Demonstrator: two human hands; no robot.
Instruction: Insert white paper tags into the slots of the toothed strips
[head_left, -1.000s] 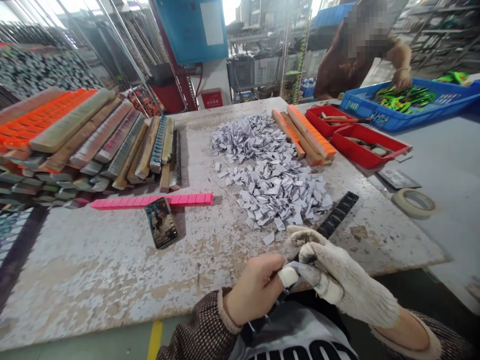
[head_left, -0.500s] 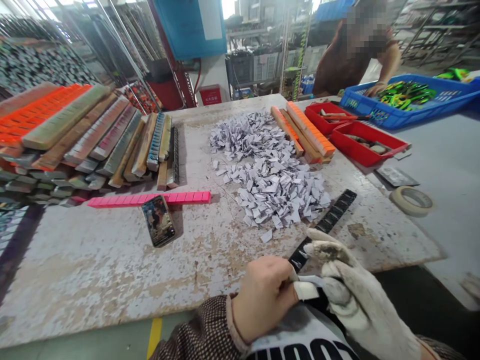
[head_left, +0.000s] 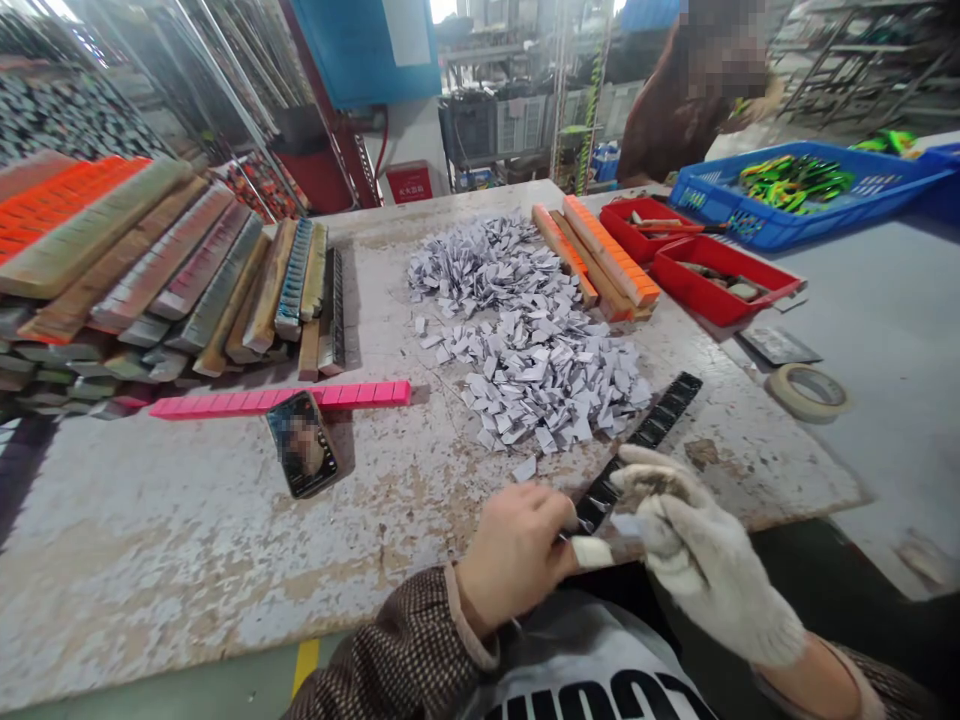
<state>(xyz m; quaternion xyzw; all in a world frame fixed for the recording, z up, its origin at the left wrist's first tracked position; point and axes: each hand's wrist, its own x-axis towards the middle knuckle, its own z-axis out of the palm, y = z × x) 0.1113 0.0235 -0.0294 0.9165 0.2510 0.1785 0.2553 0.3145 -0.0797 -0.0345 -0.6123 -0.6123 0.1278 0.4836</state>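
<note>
A black slotted strip [head_left: 664, 415] lies slanted at the table's front edge, its near end beside my hands. My bare left hand [head_left: 517, 545] is closed at that near end, with white tape round its thumb; what its fingers pinch is too small to make out. My right hand [head_left: 697, 560], in a soiled white glove, is just right of the strip with curled fingers, closed on a small white piece [head_left: 628, 524]. Beyond the strip spreads a heap of small white pieces [head_left: 555, 370].
A phone [head_left: 302, 445] leans against a pink strip [head_left: 225, 403]. Stacked bars [head_left: 172, 270] fill the left. Orange-topped bars [head_left: 611, 250], red trays [head_left: 724, 285], a tape roll [head_left: 808, 392] and a blue basket [head_left: 787, 225] stand right. A person [head_left: 667, 110] is behind.
My left hand has shifted slightly up and left. The white piece now shows apart from my left hand, at my gloved fingertips. The other person's hand has left the blue basket.
</note>
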